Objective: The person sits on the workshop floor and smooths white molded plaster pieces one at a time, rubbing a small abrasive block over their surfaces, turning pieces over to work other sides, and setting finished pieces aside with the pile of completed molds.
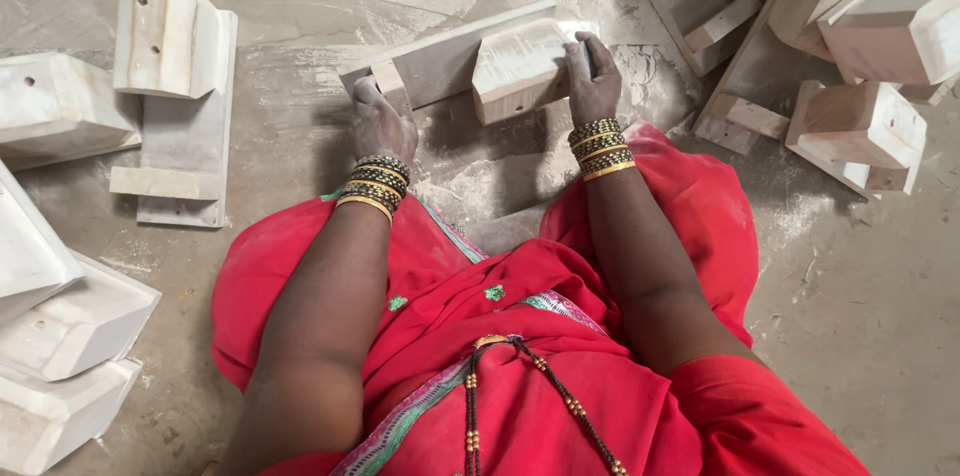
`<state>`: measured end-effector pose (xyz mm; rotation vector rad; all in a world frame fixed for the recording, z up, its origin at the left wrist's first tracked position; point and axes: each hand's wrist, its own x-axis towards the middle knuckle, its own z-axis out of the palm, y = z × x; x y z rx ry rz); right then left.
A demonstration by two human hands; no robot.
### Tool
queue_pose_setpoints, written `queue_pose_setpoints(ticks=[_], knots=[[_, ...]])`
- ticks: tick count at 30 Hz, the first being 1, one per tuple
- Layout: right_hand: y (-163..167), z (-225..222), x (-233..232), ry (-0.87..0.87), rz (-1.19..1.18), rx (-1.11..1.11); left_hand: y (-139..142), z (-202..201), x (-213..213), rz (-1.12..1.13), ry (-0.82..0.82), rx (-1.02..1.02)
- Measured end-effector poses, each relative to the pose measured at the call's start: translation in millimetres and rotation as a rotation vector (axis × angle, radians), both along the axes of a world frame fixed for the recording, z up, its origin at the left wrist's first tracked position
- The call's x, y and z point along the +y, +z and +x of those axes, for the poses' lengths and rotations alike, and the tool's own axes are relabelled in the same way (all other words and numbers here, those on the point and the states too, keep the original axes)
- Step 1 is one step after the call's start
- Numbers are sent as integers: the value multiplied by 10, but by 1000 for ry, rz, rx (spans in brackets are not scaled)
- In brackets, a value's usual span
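One pale wooden block point(520, 66) rests on one long plank point(440, 61) on the dusty floor point(860, 336), the plank's long axis running from the left hand up toward the right. The right hand point(592, 81) clasps the block's right end, fingers curled over it. The left hand point(382, 121) presses flat on the plank's lower left end. Five similar blocks point(165, 34) lie left of the left hand; several more point(858, 126) lie right of the right hand.

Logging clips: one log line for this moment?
left hand: steadies flat board | right hand: grips wooden block on board | dusty floor
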<state>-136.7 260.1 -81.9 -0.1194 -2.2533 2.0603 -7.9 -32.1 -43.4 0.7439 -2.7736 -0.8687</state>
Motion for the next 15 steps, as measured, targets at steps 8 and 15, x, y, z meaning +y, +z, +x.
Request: queue_pose_setpoints(ticks=[8,15], knots=[[-310,9,99,-42,193,34,215,-5,-64,107,14,-135],[-367,205,-223,-111,990,-70,233,3,-51,24,-79,-301]])
